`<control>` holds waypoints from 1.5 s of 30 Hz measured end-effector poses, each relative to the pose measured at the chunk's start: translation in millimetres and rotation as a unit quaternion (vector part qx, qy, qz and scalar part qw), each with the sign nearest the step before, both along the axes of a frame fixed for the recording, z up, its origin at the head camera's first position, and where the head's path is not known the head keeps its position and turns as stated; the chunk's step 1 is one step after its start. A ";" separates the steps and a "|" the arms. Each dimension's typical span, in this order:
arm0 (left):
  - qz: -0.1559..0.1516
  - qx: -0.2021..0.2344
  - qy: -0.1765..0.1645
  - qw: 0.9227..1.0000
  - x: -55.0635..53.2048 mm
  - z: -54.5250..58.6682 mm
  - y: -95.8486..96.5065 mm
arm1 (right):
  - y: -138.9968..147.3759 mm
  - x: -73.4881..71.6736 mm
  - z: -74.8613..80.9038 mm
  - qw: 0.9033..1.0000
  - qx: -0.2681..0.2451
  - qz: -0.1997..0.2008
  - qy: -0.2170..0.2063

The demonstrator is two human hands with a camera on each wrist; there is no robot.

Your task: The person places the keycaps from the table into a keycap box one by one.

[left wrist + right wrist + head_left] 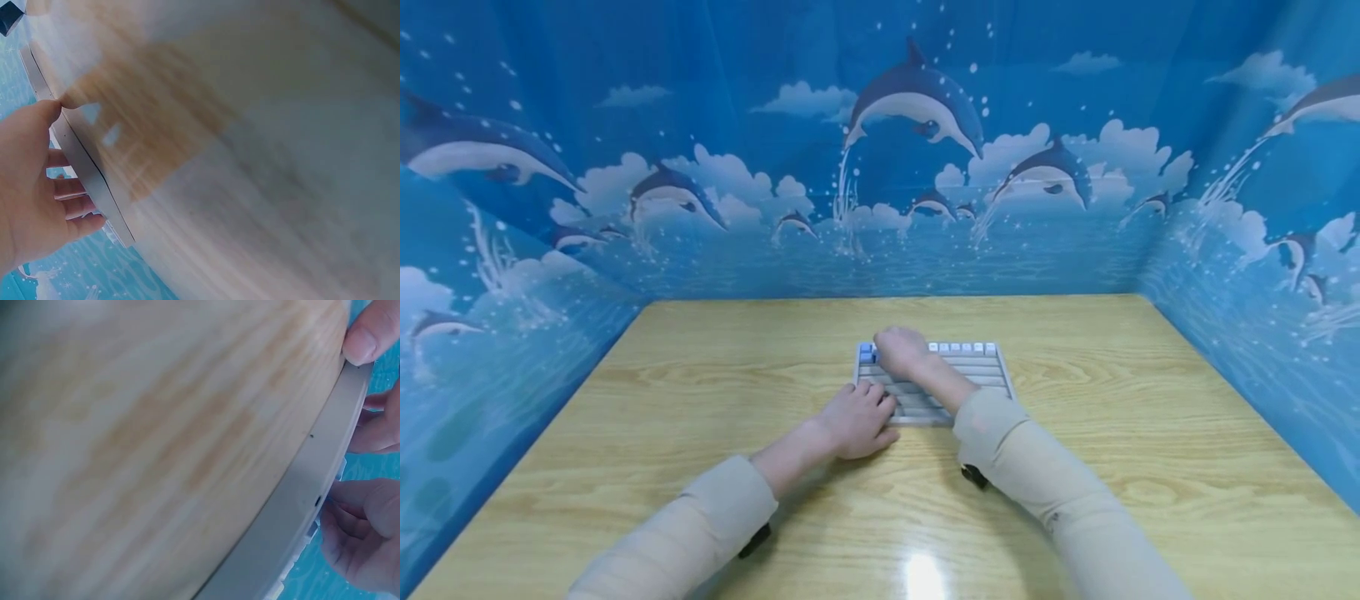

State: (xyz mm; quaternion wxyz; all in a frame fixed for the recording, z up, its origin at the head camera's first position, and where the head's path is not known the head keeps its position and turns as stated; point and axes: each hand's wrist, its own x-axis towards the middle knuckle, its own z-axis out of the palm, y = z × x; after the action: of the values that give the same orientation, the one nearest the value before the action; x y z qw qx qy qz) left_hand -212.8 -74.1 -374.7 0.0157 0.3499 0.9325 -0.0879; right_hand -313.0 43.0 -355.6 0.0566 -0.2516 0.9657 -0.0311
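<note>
A pale keyboard (988, 380) lies on the table with most of its rows bare of keycaps. White keycaps (966, 347) line its far row, and blue keycaps (867, 353) sit at the far left corner. Over the left part of that row is my right hand (901, 352), fingers curled down; I cannot tell what its hidden fingertips hold. My left hand (856, 419) rests on the near left corner with relaxed fingers. In the left wrist view its thumb (47, 112) touches the keyboard's front edge (87, 165), and the other fingers reach over the top.
The wood-grain table (722, 375) extends around the keyboard on all sides. A blue curtain (737, 183) printed with dolphins stands behind it and along both sides. Light glares off the tabletop near the front.
</note>
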 end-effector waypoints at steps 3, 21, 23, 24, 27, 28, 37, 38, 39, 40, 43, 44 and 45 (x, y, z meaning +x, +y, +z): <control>0.000 0.001 -0.001 1.000 0.2 -1.3 0.0 | 0.6 0.2 -1.0 1.000 -0.018 -0.004 -0.016; -0.004 0.002 0.001 1.000 1.2 -0.4 -0.4 | 0.5 0.4 0.7 0.999 -0.040 0.000 -0.028; -0.003 0.002 0.002 1.000 1.3 -0.7 -0.5 | 0.2 0.2 0.1 0.999 -0.044 0.001 -0.026; -0.003 0.003 0.004 1.000 1.5 -0.8 -0.6 | 0.0 0.2 0.0 0.999 -0.046 0.001 -0.025; -0.003 0.004 0.007 1.000 1.3 -1.1 -0.8 | -0.6 -0.2 -0.1 0.998 -0.050 0.001 -0.025; -0.003 0.004 0.007 1.000 1.1 -1.4 -0.8 | -0.8 -0.6 -0.4 0.998 -0.050 0.002 -0.024; 0.001 0.003 0.001 1.000 0.2 -2.5 -0.3 | 0.5 1.1 0.7 0.999 -0.047 0.003 -0.025; 0.001 0.005 0.002 1.000 0.4 -2.5 -0.5 | 1.2 1.3 1.1 0.999 -0.046 0.003 -0.023; 0.000 0.005 0.004 1.000 0.5 -2.6 -0.5 | 2.1 1.7 1.9 0.999 -0.046 0.003 -0.024; -0.001 0.008 0.006 1.000 0.7 -2.6 -0.6 | 3.2 1.9 2.9 0.999 -0.045 0.002 -0.024; -0.002 0.013 0.010 1.000 0.9 -2.7 -0.7 | 7.3 2.4 7.1 0.998 -0.050 -0.006 -0.030; -0.002 0.014 0.011 1.000 0.8 -2.8 -0.8 | 8.9 2.5 8.6 0.998 -0.054 -0.010 -0.035; -0.002 0.014 0.011 1.000 0.5 -3.1 -0.9 | 10.7 2.8 10.2 0.997 -0.058 -0.013 -0.041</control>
State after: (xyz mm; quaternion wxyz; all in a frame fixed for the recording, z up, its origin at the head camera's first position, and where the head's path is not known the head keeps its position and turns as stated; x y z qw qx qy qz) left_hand -212.3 -75.0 -377.7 0.0004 0.3506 0.9332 -0.0783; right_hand -310.2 53.6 -345.5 0.0813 -0.2401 0.9624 -0.0977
